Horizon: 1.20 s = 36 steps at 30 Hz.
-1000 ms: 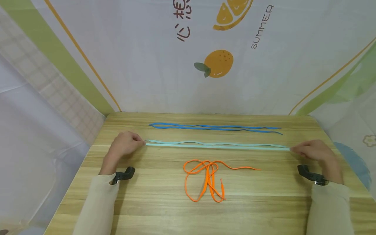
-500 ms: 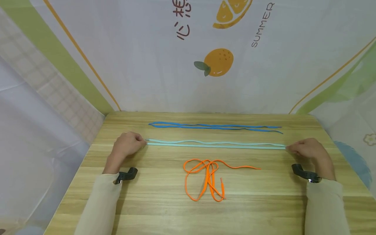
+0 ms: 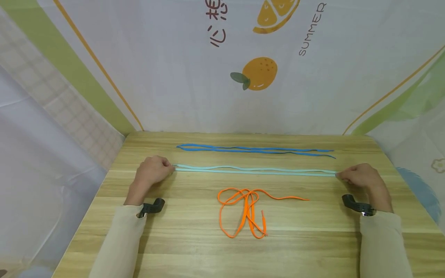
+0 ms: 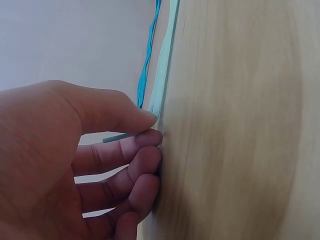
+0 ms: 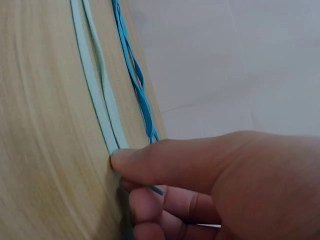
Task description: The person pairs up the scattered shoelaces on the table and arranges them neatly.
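A mint-green shoelace (image 3: 250, 172) runs across the table in two nearly parallel strands, the nearer one straight and the farther one wavy. At its left end my left hand (image 3: 153, 170) pinches it between thumb and index finger; in the left wrist view a lace tip (image 4: 114, 138) pokes out past the fingers. My right hand (image 3: 361, 175) pinches the right end, where both strands (image 5: 102, 100) meet under the thumb. Behind it lies a blue shoelace (image 3: 253, 150), doubled lengthwise. Closer to me an orange shoelace (image 3: 245, 208) lies in loose loops.
The wooden table (image 3: 194, 255) ends at the back against a hanging printed cloth (image 3: 174, 77). More cloth hangs at both sides. A black wrist camera (image 3: 153, 205) sits on the left wrist, another camera (image 3: 354, 204) on the right.
My right hand has moved left along the end of the mint-green shoelace, taking in both strands there. The left hand has shifted slightly right. The blue and orange laces stay put.
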{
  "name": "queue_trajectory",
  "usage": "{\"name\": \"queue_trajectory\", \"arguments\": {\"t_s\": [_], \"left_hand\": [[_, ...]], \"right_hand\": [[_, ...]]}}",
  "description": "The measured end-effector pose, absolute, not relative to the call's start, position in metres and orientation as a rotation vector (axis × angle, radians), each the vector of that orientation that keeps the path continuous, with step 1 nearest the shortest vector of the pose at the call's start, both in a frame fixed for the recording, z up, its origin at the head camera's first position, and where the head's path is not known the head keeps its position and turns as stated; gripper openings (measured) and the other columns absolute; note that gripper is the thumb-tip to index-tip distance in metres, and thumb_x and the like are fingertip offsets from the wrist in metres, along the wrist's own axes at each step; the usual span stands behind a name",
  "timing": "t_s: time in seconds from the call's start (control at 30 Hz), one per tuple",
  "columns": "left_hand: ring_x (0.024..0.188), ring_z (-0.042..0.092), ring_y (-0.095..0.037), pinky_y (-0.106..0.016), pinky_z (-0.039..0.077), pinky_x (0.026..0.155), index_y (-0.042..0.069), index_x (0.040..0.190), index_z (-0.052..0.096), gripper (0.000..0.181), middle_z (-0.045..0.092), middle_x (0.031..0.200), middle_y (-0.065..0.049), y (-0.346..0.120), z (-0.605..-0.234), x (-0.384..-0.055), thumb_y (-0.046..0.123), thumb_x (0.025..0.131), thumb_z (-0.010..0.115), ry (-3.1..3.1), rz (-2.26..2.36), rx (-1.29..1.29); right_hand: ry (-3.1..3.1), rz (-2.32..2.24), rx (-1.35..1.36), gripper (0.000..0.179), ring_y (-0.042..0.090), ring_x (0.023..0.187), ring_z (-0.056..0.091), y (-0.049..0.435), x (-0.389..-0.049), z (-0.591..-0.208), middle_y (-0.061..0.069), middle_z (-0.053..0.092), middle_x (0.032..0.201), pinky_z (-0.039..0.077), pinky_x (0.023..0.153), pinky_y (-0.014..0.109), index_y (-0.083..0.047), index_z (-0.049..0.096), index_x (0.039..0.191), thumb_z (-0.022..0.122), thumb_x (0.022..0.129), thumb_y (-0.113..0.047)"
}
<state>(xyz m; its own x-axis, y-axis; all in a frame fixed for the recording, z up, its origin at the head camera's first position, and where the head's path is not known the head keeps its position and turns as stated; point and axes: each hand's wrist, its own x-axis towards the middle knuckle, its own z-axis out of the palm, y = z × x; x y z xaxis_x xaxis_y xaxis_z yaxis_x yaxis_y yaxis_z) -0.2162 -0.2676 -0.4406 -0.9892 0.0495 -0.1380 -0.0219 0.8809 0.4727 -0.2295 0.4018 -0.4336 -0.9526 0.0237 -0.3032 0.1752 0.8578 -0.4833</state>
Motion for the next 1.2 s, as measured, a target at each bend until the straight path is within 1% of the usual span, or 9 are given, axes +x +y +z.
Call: {"name": "queue_trajectory", "arguments": {"t_s": [0.2, 0.47, 0.57, 0.67, 0.77, 0.9, 1.03, 1.1, 1.2], "left_hand": [[0.072, 0.057, -0.023, -0.035, 0.043, 0.061, 0.009, 0.093, 0.078, 0.024, 0.074, 0.095, -0.009, -0.265, -0.440, -0.216, 0.027, 0.101, 0.065, 2.896, 0.737, 0.010], [0.078, 0.062, -0.025, -0.036, 0.046, 0.066, 0.007, 0.103, 0.080, 0.029, 0.076, 0.100, -0.010, -0.267, -0.440, -0.216, 0.032, 0.103, 0.067, 2.869, 0.760, -0.015], [0.083, 0.064, -0.027, -0.038, 0.049, 0.068, 0.005, 0.110, 0.080, 0.034, 0.077, 0.105, -0.011, -0.270, -0.439, -0.216, 0.036, 0.103, 0.068, 2.871, 0.759, -0.039], [0.087, 0.066, -0.029, -0.039, 0.050, 0.071, 0.004, 0.114, 0.080, 0.039, 0.077, 0.110, -0.013, -0.274, -0.438, -0.215, 0.040, 0.103, 0.069, 2.873, 0.755, -0.064], [0.090, 0.066, -0.031, -0.041, 0.051, 0.073, 0.003, 0.116, 0.080, 0.042, 0.077, 0.113, -0.015, -0.280, -0.435, -0.214, 0.042, 0.103, 0.069, 2.879, 0.745, -0.084], [0.093, 0.064, -0.032, -0.042, 0.050, 0.075, 0.002, 0.118, 0.080, 0.042, 0.076, 0.114, -0.016, -0.284, -0.430, -0.212, 0.040, 0.105, 0.067, 2.894, 0.754, -0.081], [0.094, 0.065, -0.030, -0.043, 0.051, 0.077, 0.003, 0.116, 0.080, 0.040, 0.076, 0.114, -0.015, -0.279, -0.421, -0.210, 0.039, 0.106, 0.066, 2.908, 0.823, -0.024], [0.097, 0.067, -0.030, -0.045, 0.052, 0.081, 0.005, 0.114, 0.081, 0.038, 0.077, 0.114, -0.013, -0.272, -0.415, -0.207, 0.039, 0.107, 0.065, 2.922, 0.861, 0.017], [0.100, 0.070, -0.030, -0.048, 0.054, 0.085, 0.009, 0.111, 0.082, 0.034, 0.078, 0.111, -0.009, -0.257, -0.404, -0.203, 0.037, 0.106, 0.063, 2.949, 0.894, 0.089]], "right_hand": [[2.721, -0.775, 0.160, 0.034, 0.020, 0.081, 0.056, 0.402, -0.231, -0.436, 0.000, 0.064, 0.082, 0.046, 0.073, 0.035, -0.002, 0.079, 0.090, 0.072, 0.102, -0.033], [2.686, -0.827, 0.180, 0.040, 0.018, 0.084, 0.058, 0.404, -0.230, -0.434, 0.000, 0.067, 0.088, 0.050, 0.070, 0.029, 0.004, 0.079, 0.099, 0.073, 0.103, -0.036], [2.693, -0.811, 0.185, 0.042, 0.019, 0.085, 0.058, 0.405, -0.228, -0.432, 0.001, 0.067, 0.089, 0.049, 0.072, 0.031, 0.002, 0.079, 0.098, 0.072, 0.103, -0.039], [2.713, -0.783, 0.189, 0.046, 0.019, 0.087, 0.059, 0.408, -0.227, -0.429, 0.003, 0.069, 0.092, 0.050, 0.075, 0.033, 0.004, 0.079, 0.102, 0.072, 0.102, -0.042], [2.737, -0.739, 0.184, 0.057, 0.020, 0.091, 0.062, 0.412, -0.226, -0.426, 0.008, 0.074, 0.097, 0.050, 0.079, 0.037, 0.010, 0.078, 0.112, 0.071, 0.103, -0.046], [2.764, -0.733, 0.163, 0.063, 0.024, 0.098, 0.064, 0.415, -0.223, -0.419, 0.017, 0.076, 0.109, 0.049, 0.081, 0.040, 0.013, 0.073, 0.125, 0.068, 0.105, -0.046], [2.803, -0.746, 0.107, 0.062, 0.027, 0.097, 0.064, 0.409, -0.222, -0.406, 0.015, 0.076, 0.105, 0.049, 0.079, 0.040, 0.018, 0.069, 0.126, 0.065, 0.108, -0.042], [2.815, -0.756, 0.075, 0.062, 0.032, 0.100, 0.064, 0.403, -0.221, -0.399, 0.013, 0.075, 0.103, 0.050, 0.080, 0.042, 0.019, 0.067, 0.127, 0.062, 0.109, -0.040], [2.831, -0.777, 0.046, 0.060, 0.040, 0.107, 0.061, 0.391, -0.218, -0.388, 0.016, 0.072, 0.108, 0.049, 0.082, 0.046, 0.016, 0.067, 0.129, 0.060, 0.111, -0.041]]}}
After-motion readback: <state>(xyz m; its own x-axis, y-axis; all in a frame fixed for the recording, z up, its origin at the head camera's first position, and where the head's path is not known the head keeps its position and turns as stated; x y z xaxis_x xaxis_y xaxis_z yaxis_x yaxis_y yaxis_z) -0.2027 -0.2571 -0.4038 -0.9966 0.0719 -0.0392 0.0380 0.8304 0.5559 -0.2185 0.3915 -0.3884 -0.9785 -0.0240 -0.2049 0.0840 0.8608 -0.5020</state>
